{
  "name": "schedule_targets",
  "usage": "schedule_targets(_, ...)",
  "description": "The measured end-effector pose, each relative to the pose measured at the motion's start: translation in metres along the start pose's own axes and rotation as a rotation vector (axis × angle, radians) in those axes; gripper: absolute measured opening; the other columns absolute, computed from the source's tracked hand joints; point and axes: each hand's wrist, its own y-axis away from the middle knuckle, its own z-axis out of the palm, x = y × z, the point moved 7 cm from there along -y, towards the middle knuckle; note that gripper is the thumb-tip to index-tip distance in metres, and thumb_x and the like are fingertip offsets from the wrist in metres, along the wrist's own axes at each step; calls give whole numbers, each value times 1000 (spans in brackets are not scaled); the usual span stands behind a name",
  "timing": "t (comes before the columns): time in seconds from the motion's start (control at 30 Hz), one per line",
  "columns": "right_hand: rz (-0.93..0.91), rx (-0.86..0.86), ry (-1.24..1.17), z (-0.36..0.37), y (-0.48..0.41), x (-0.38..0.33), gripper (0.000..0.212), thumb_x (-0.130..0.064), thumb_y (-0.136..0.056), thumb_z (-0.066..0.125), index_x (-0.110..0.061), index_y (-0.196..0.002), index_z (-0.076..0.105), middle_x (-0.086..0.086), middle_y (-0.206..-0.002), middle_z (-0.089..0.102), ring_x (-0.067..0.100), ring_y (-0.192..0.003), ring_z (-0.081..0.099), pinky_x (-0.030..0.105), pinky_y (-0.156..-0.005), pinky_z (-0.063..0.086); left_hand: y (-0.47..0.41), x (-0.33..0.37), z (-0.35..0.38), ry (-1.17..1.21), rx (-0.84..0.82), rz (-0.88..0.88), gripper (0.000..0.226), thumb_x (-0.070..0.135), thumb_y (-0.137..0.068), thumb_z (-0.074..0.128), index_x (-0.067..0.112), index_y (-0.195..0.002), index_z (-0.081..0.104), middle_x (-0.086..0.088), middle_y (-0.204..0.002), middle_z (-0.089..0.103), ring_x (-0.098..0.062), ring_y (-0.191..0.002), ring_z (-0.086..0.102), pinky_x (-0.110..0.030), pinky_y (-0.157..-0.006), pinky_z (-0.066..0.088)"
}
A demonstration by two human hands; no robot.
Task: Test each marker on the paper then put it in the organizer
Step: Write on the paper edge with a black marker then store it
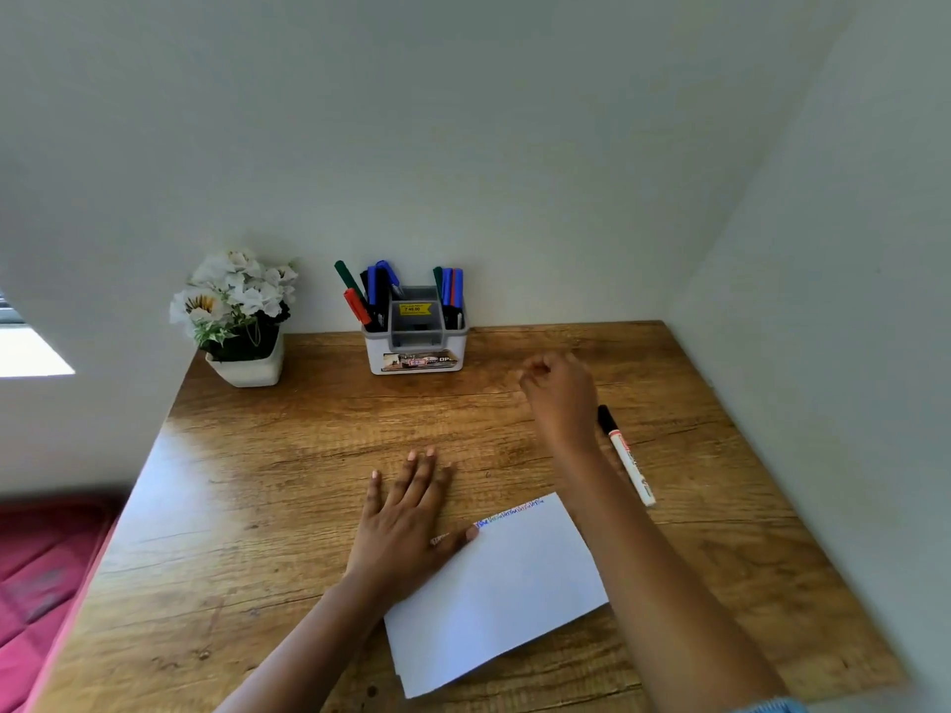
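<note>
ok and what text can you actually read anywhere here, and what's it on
"45.00" (roughly): yellow sticker on the organizer; its smaller print is unreadable.
"DP": front label of the organizer; the rest is blurred.
Too blurred to read: print on the marker lying on the table.
No legible words: coloured scribbles on the paper.

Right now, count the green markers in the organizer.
2. One green marker leans out of the organizer's left compartment; a second green marker stands in its right compartment. More may be hidden behind the blue markers.
</note>
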Motion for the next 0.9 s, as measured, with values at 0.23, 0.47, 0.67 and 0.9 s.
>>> schedule_targets(0.23, 264, 8, 503, -44, 43, 106, 41, -32, -84, 66, -11, -116, 54, 14, -116, 57, 31, -107, 53, 40, -79, 48, 17, 2, 8, -24, -8, 63, 77, 73, -91, 22, 22, -147, 30, -2, -152, 32, -20, -141, 22, -44, -109, 8)
schedule_targets(0.47, 299, -98, 396, -36, 58, 104, 27, -27, -91, 59, -8, -110, 56, 11, -105, 65, 27, -91, 62, 28, -65, 41, 32, 2, 6, 67, 20, 26, 97, 86, -74, -7, 28, -151, 6, 10, -157, -3, -9, -143, -15, -44, -111, -18)
schedule_targets(0.67, 144, -193, -165, -35, 97, 26, 15, -25, -83, 69, -19, -93, 59, -8, -80, 63, 6, -69, 59, 20, -56, 46, 16, 27, -43, 203, 41, 26, 84, 76, -79, 6, 32, -145, 32, 8, -154, 28, -11, -145, 13, -43, -111, -18)
schedule_targets(0.9, -109, -208, -148, -44, 129, -39, 18, -27, -80, 67, -27, -81, 49, -17, -63, 53, 2, -54, 52, 15, -49, 36, -15, 56, -70, 1739, -26, -310, 33, 33, -99, 41, 11, -108, 64, -4, -105, 72, -11, -100, 66, -27, -89, 42)
